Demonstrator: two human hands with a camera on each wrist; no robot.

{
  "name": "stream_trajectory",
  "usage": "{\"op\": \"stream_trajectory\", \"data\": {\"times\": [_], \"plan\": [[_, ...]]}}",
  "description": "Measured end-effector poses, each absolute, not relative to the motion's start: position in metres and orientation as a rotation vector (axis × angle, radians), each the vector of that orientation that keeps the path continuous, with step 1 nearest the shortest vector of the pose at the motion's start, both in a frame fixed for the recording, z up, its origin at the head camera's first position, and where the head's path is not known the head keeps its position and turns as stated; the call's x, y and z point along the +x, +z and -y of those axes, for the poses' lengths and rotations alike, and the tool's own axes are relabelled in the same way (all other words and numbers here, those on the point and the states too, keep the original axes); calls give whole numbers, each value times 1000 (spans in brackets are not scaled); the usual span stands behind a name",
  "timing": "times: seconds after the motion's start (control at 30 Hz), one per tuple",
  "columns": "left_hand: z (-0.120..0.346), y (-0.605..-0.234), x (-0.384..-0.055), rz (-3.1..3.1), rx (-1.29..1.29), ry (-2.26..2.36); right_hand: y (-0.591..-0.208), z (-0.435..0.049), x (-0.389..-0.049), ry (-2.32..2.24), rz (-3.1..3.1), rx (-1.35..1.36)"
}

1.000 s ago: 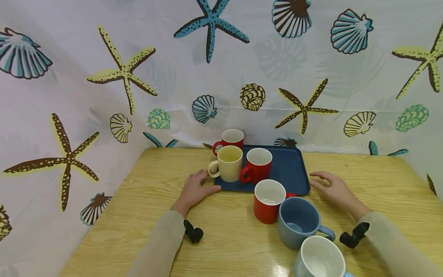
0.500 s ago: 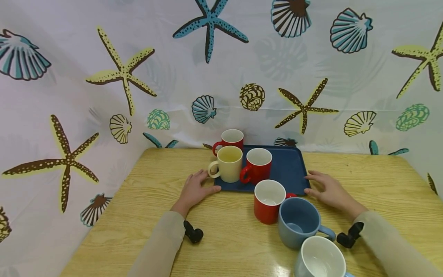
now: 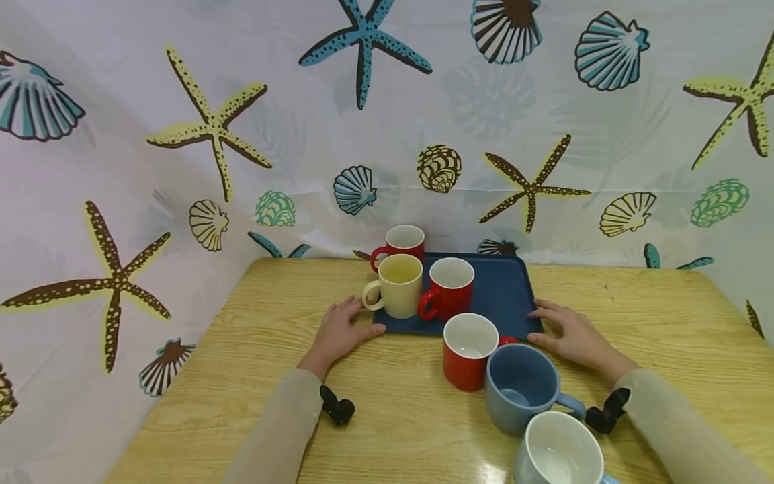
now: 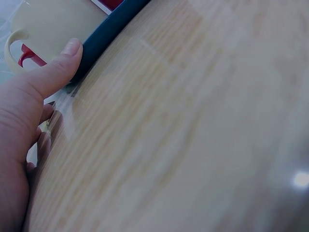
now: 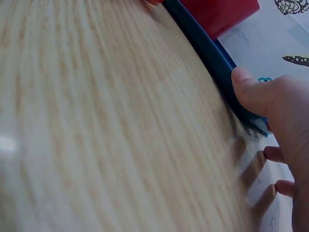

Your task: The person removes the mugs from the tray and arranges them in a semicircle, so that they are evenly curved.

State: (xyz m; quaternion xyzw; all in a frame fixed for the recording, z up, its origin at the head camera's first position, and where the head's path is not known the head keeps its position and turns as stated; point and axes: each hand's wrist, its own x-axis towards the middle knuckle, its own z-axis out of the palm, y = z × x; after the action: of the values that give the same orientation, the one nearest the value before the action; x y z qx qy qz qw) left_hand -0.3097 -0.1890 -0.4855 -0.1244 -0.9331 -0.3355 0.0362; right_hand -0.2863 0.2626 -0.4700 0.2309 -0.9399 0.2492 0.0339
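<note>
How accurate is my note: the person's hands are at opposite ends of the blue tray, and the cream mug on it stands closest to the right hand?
One slip: the cream mug stands closest to the left hand, not the right hand, as the head view shows. The rest holds, including the hands at opposite ends of the blue tray.

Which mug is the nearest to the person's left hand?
The cream mug on the blue tray, the only one of that colour; it stands right beside the left hand, all other mugs being farther.
</note>
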Motion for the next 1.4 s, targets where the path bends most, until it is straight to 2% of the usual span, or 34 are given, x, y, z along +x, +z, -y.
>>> {"op": "stream_trajectory", "data": {"times": [0.43,0.9,1.17,1.4], "plan": [[188,-487,-309,2873,-367,-1059,-479,-264,-284,736,2863,674],[187,-461,-310,2681,-247,-1605,-472,-259,-283,719,2898,642],[183,-431,-308,2642,134,-1916,-469,-258,-287,671,2916,651],[185,-422,-312,2693,331,-2249,-468,-258,-286,672,2923,658]]}}
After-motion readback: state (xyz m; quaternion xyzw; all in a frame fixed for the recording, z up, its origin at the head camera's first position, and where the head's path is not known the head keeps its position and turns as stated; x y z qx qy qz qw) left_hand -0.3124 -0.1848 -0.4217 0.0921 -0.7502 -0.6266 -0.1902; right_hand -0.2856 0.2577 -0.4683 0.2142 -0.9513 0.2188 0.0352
